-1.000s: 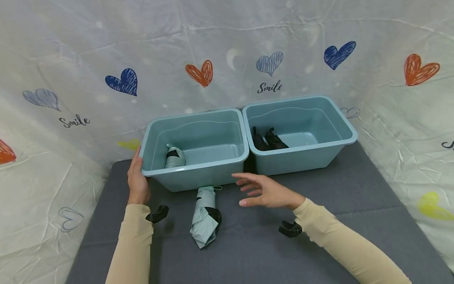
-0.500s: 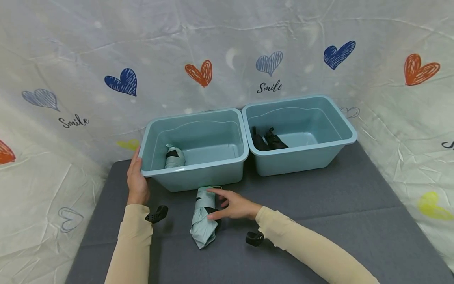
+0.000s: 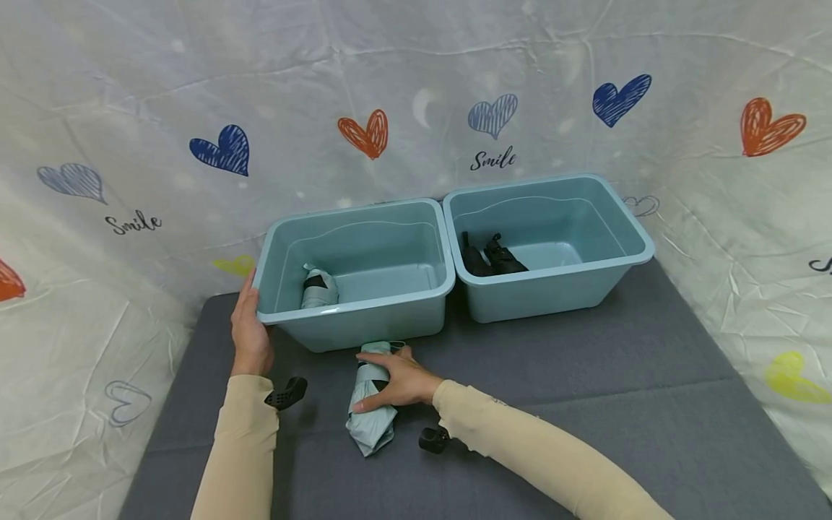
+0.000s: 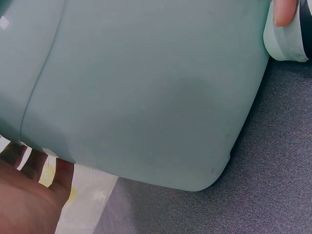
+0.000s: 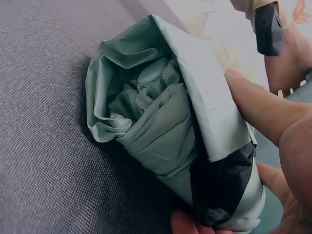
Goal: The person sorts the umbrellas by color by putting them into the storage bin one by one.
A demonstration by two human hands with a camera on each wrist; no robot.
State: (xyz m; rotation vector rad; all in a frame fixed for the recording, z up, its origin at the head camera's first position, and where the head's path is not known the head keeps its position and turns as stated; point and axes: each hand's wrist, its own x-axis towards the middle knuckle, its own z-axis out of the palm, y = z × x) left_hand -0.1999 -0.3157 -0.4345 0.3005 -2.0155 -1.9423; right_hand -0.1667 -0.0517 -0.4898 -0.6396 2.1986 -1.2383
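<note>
A pale green folded umbrella (image 3: 369, 430) with black patches lies on the grey cloth in front of the left bin (image 3: 364, 323). My right hand (image 3: 404, 380) grips it from the right, thumb on one side and fingers curled round the other. The right wrist view shows the loose canopy folds of the umbrella (image 5: 161, 126) close up, with fingertips (image 5: 185, 224) coming from beneath. My left hand (image 3: 251, 338) rests against the left end of that bin, fingers extended along its outer wall (image 4: 146, 97).
Inside the left bin lies another pale green folded umbrella (image 3: 319, 289). The right bin (image 3: 539, 295), standing beside it, holds dark folded bundles (image 3: 503, 256). A white cloth backdrop (image 3: 416, 65) with hearts rises behind both bins.
My right hand has moved left from beside the right bin's near corner to the umbrella on the cloth and closed round it. My left hand has stayed at the bin.
</note>
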